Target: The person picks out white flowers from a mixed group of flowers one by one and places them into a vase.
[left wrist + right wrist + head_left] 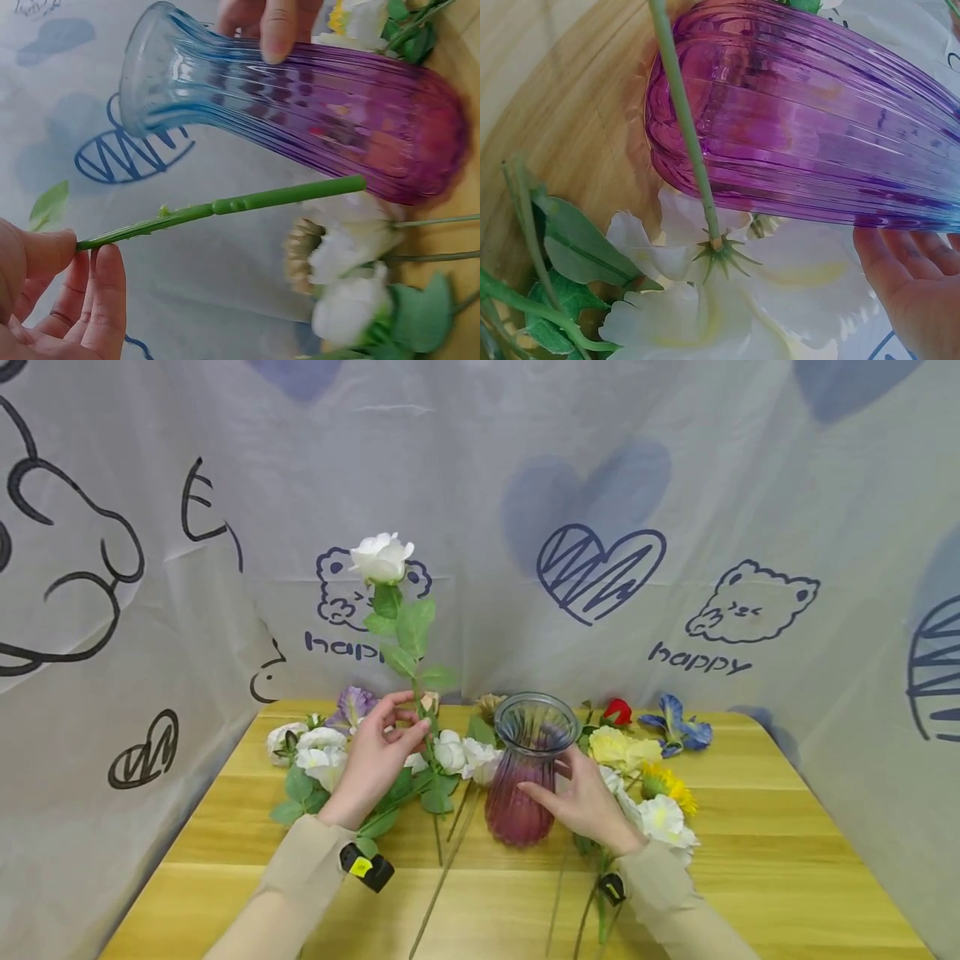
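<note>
My left hand pinches the green stem of a white rose between thumb and fingertips. The rose stands upright, bloom on top, left of the vase. In the left wrist view the cut stem end is beside the vase and apart from it. A ribbed glass vase, blue at the rim and purple-pink below, stands upright on the table. My right hand grips its right side, thumb on the near face and fingers partly hidden around the side. No stem shows inside the vase.
White flowers and a purple flower lie at the left of the wooden table. On the right are yellow blooms, a red rose, a blue flower and a white flower. Loose stems point toward the front.
</note>
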`<state>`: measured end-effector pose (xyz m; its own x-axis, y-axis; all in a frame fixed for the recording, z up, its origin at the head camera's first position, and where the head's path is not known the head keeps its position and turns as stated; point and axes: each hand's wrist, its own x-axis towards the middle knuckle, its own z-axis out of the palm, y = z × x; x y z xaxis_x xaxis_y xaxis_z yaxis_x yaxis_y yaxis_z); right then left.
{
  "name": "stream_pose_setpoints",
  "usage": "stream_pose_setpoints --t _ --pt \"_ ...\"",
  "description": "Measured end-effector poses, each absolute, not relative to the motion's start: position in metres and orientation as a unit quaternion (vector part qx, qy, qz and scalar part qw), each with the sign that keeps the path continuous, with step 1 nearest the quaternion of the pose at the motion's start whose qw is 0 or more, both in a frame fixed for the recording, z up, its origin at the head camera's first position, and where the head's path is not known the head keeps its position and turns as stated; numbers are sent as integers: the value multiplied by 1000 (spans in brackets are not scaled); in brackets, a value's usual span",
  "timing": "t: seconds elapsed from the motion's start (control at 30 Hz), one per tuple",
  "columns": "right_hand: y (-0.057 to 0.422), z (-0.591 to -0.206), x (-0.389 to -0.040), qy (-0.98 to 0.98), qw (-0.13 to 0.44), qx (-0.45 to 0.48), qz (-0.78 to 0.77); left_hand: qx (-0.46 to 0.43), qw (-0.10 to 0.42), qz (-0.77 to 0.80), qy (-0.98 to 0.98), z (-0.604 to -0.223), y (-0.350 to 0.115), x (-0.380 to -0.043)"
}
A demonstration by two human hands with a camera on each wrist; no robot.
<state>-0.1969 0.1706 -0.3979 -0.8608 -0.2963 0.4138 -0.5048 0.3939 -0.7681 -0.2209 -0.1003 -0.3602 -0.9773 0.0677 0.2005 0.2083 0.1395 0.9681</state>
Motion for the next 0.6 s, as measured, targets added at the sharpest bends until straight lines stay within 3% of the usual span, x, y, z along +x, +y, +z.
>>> stream_pose_setpoints --t 0.33,0.6 --pt "171 -402 -194 -827 113 239 497 -171 126 -644 -735 -323 -68 -232" --pt "169 -400 -196 -829 121 239 492 -225 174 -653 -702 -271 -47 -238"
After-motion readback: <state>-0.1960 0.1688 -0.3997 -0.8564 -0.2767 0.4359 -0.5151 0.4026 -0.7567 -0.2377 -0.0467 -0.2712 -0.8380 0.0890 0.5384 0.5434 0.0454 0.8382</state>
